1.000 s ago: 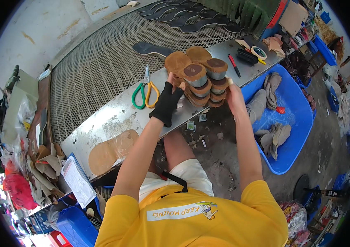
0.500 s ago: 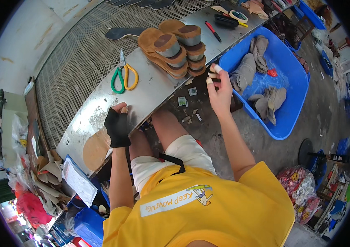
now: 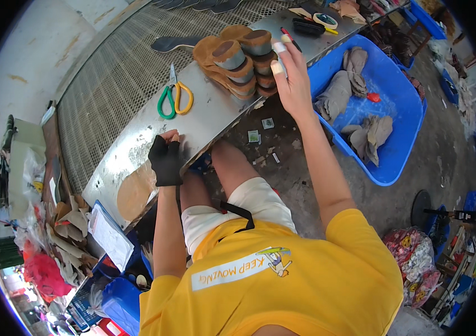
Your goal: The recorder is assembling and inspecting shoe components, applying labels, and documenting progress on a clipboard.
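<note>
Right hand [image 3: 291,73], fingers spread and taped, is reaching at the stack of tan insoles [image 3: 238,56] sitting on the steel bench [image 3: 137,151], gripping nothing, while the gloved left hand [image 3: 165,159], curled, is bracing on the bench edge; closing on the stack likely comes next.

Green-and-yellow scissors [image 3: 175,98] lie near a blue tub [image 3: 395,120].

Grey concrete floor [image 3: 417,162] (littered), pale wall [image 3: 31,50], metal workbench [image 3: 137,143]

Stacked brown insoles [image 3: 238,59] on bench
</note>
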